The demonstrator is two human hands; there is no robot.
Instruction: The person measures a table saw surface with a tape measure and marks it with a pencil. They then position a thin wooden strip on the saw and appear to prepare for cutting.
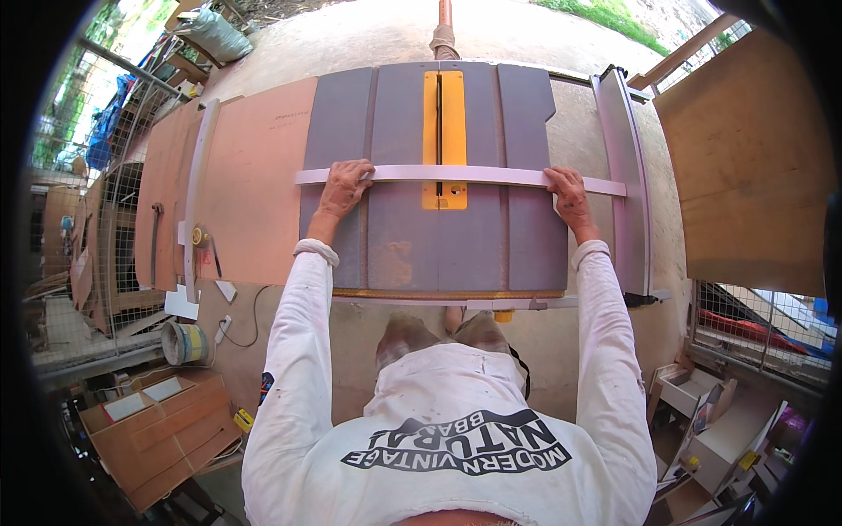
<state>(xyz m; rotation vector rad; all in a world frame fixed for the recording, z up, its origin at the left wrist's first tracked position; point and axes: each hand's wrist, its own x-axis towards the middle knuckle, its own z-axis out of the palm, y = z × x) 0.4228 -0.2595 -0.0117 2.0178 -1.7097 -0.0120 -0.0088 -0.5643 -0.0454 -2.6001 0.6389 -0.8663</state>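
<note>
A long, narrow pale strip (491, 175) lies crosswise over the grey table saw top (408, 237). It crosses the yellow insert plate (431, 114) and its dark slot; I cannot make out a blade there. My left hand (347, 186) is closed around the strip near its left end. My right hand (570, 195) grips it toward the right, with the fingers over its far edge. The strip's right end reaches the upright rip fence (624, 158), and appears to touch it. Both arms stretch forward over the saw's near edge.
Left of the saw, a pinkish wooden board (254, 175) carries another pale strip (200, 167) and a tape measure (200, 235). A large plywood sheet (745, 167) stands at the right. On the floor are a bucket (183, 343), a power strip (223, 329) with a cord, and a wooden cabinet piece (158, 430).
</note>
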